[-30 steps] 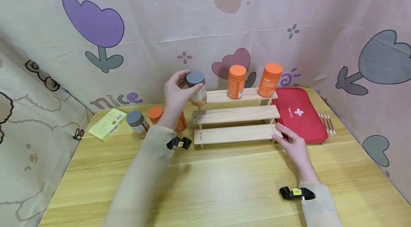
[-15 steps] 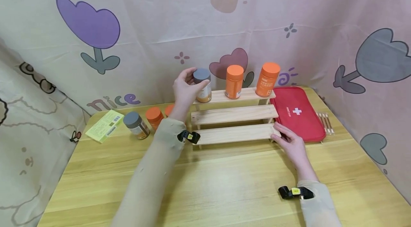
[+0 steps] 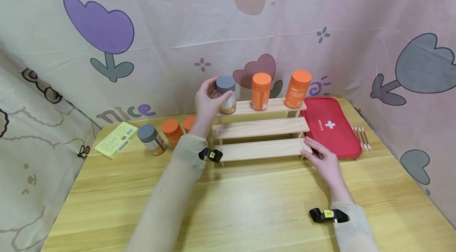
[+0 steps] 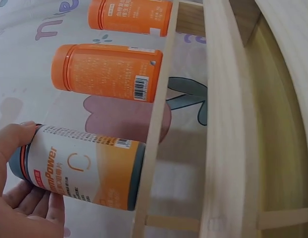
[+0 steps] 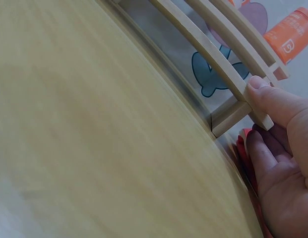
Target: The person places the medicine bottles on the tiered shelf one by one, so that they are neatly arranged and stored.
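My left hand (image 3: 206, 105) grips a white and orange pill bottle with a grey lid (image 3: 228, 103), thumb and fingers around its lid end. The bottle stands upright at the left end of the top step of a three-step wooden rack (image 3: 261, 127); in the left wrist view its base (image 4: 136, 181) is right at that step's board. Two orange pill bottles, one in the middle (image 3: 261, 93) and one at the right end (image 3: 297, 90), share the step. With thumb above and fingers below, my right hand (image 3: 325, 165) pinches the lowest step's right end (image 5: 260, 116).
Left of the rack on the table (image 3: 249, 204) stand another grey-lidded bottle (image 3: 152, 139) and two orange-lidded bottles, one (image 3: 172, 132) partly behind the left arm. A yellow-green box (image 3: 116, 139) lies beyond them. A red first aid pouch (image 3: 331, 129) and cotton swabs (image 3: 362, 138) lie right.
My left hand has moved right with the grey-lidded pill bottle and lowered it slightly to the left end of the top step. My right hand stays on the rack.
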Action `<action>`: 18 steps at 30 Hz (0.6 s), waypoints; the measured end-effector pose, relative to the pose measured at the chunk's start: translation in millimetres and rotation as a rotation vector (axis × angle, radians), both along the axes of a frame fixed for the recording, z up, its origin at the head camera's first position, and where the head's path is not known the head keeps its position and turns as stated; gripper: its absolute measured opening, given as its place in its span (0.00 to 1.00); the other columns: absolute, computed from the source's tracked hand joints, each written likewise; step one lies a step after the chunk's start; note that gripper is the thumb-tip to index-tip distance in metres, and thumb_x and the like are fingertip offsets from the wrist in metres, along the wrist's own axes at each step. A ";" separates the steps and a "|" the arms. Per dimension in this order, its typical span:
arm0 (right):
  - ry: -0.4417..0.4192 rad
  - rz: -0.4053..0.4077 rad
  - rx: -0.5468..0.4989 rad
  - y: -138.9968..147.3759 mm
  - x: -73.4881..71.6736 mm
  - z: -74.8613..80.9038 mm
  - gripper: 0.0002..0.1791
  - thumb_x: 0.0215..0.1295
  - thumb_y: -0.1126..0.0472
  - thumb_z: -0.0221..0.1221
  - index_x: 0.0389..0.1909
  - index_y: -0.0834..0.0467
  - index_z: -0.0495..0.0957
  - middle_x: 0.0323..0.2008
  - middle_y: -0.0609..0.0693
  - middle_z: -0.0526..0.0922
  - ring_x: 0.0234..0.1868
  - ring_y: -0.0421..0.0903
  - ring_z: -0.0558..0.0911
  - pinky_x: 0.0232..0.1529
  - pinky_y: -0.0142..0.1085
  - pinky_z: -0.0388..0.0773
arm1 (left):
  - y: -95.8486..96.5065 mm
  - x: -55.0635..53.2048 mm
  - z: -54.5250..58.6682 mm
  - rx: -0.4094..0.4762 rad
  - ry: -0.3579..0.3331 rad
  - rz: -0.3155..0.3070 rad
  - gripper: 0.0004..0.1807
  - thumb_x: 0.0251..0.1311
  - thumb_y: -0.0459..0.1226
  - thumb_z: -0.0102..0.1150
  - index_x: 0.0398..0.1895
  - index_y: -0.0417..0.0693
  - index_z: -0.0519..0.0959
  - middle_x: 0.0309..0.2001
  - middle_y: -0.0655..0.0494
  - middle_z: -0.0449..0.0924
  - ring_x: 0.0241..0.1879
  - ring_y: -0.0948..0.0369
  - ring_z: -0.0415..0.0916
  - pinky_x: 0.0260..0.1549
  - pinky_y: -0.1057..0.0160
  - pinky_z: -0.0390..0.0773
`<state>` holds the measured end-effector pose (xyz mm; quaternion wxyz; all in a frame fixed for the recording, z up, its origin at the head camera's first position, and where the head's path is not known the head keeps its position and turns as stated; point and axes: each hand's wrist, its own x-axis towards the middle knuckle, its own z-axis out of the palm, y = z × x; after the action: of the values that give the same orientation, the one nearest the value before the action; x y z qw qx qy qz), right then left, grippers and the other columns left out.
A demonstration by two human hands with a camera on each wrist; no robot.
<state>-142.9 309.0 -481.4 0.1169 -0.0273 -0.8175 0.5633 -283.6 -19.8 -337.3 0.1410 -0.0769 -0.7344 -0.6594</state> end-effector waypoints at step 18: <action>0.019 -0.018 -0.008 -2.0 0.4 -1.0 0.27 0.61 0.59 0.65 0.61 0.61 0.74 0.64 0.58 0.70 0.63 0.35 0.68 0.54 0.17 0.66 | -67.6 57.4 -29.1 -0.028 0.032 0.001 0.31 0.51 0.33 0.71 0.60 0.40 0.71 0.57 0.47 0.74 0.58 0.57 0.71 0.61 0.61 0.68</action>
<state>-142.5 307.0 -482.4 0.1299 -0.0298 -0.8137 0.5659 -226.2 -87.4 -366.5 0.1522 -0.0891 -0.7414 -0.6475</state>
